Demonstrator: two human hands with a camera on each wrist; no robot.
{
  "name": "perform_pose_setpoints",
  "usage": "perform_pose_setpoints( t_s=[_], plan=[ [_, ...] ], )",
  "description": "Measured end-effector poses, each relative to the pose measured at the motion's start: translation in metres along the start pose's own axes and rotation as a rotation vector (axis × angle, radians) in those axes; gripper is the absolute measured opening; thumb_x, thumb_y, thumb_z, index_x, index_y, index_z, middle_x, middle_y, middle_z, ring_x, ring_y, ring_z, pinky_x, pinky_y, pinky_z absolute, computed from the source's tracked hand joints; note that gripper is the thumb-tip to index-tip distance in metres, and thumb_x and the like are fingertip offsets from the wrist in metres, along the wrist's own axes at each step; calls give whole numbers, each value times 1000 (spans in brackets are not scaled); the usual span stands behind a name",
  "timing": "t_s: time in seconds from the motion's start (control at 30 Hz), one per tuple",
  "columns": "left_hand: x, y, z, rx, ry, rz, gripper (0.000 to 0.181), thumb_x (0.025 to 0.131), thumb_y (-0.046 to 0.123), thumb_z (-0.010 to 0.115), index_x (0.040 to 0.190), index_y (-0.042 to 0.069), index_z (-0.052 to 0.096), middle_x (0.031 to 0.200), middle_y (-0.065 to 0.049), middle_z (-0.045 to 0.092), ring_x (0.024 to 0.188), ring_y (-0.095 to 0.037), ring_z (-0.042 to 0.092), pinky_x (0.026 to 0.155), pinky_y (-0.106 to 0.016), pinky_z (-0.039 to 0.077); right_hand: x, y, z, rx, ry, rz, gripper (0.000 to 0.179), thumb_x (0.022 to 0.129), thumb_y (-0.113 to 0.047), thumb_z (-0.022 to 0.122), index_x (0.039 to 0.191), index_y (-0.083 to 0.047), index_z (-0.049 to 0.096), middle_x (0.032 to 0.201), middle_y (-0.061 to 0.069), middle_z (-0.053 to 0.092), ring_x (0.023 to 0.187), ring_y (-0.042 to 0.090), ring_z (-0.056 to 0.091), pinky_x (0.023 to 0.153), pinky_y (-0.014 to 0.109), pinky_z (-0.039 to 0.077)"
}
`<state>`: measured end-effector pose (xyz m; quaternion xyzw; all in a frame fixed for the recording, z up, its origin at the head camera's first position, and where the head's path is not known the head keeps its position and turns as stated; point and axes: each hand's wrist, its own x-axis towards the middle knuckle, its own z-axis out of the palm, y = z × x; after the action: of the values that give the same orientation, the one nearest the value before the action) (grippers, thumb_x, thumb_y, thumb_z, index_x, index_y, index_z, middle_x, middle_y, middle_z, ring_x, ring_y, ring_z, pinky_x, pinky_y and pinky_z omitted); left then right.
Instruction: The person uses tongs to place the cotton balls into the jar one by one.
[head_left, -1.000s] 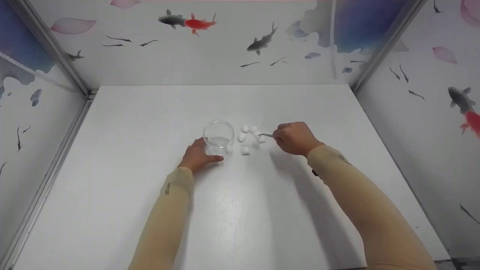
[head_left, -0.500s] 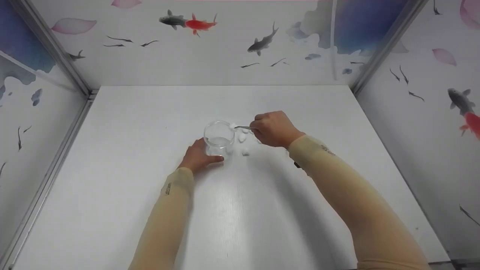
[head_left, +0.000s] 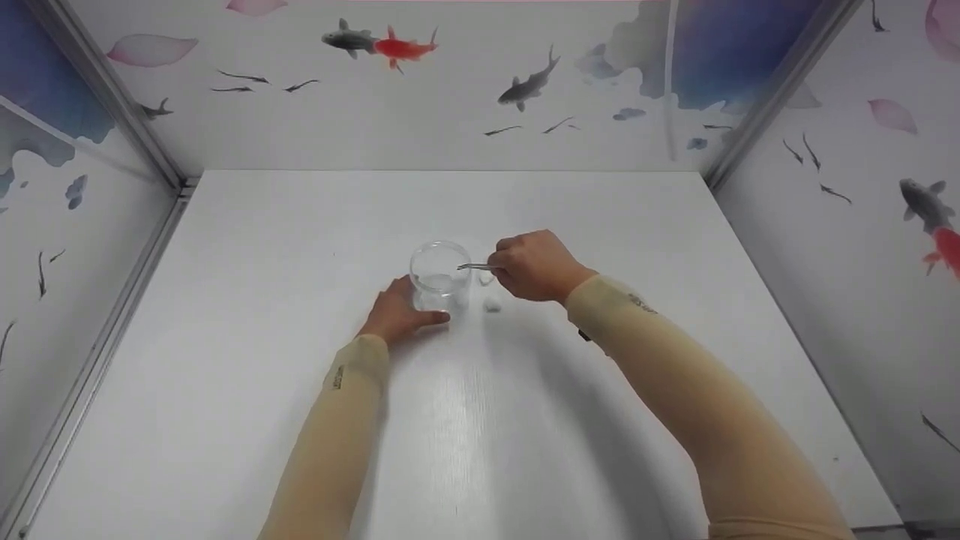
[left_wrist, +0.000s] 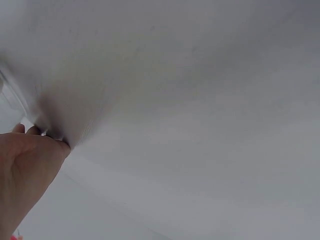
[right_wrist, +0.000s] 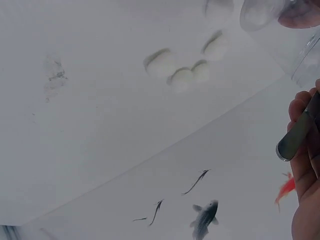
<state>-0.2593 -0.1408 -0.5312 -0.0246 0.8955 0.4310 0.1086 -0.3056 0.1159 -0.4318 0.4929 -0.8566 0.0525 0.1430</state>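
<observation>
My left hand (head_left: 397, 311) grips the side of a clear jar (head_left: 441, 288), thumb across its front. In the left wrist view, the fingers of that hand (left_wrist: 32, 162) meet the jar's edge (left_wrist: 15, 97). My right hand (head_left: 536, 264) pinches metal tweezers (head_left: 478, 266), whose tips are over the jar's mouth. No cotton ball can be made out at the tips. The tweezers' rounded back end (right_wrist: 294, 137) sticks out of the palm in the right wrist view. White cotton balls (head_left: 492, 306) lie right of the jar, partly hidden by the right hand; several (right_wrist: 162, 63) show from the right wrist.
A white tabletop (head_left: 300, 225) carries everything. Printed panels with fish and petals stand behind it (head_left: 450, 142) and along both sides, with metal posts (head_left: 146, 112) at the corners. A grey smudge (right_wrist: 55, 75) marks the surface in the right wrist view.
My right hand has moved left from the cotton balls, bringing the tweezers over the jar. A white cotton ball at the tips half a second ago no longer shows there. The left hand stays put.
</observation>
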Motion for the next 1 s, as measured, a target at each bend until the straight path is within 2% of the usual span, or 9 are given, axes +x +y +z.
perform_pose_setpoints(
  t_s=[0.23,0.47,0.7,0.87,1.0],
  plan=[
    [0,1,1,39,2,0,104,73,47,87,155,13,34,153,-11,40,143,-32,31,120,-47,20,-6,3,-3,10,36,-6,13,88,-6,65,85,-12,77,67,-1,60,53,15,55,46,35,50],
    [2,-1,2,74,0,33,104,74,47,86,155,9,34,154,-15,40,143,-34,32,120,-49,18,-17,13,-5,8,56,21,13,86,-4,66,82,-11,75,67,-1,59,51,14,52,45,34,48],
    [3,-2,1,75,1,35,103,74,46,86,154,9,34,153,-15,40,142,-34,33,120,-49,19,-34,24,-4,17,50,62,13,88,-4,65,84,-11,76,69,0,63,54,14,55,47,35,50],
    [3,-2,2,62,-3,11,104,74,47,86,155,10,32,154,-14,39,143,-33,31,121,-49,17,-49,32,3,23,31,91,13,87,-5,65,83,-11,76,71,-1,64,56,14,58,48,35,52],
    [3,-2,2,62,0,26,104,74,46,86,155,9,33,154,-15,39,143,-34,32,121,-49,17,-60,36,9,28,28,104,14,87,-4,65,82,-12,76,69,-1,64,55,13,57,48,34,52]
  ],
)
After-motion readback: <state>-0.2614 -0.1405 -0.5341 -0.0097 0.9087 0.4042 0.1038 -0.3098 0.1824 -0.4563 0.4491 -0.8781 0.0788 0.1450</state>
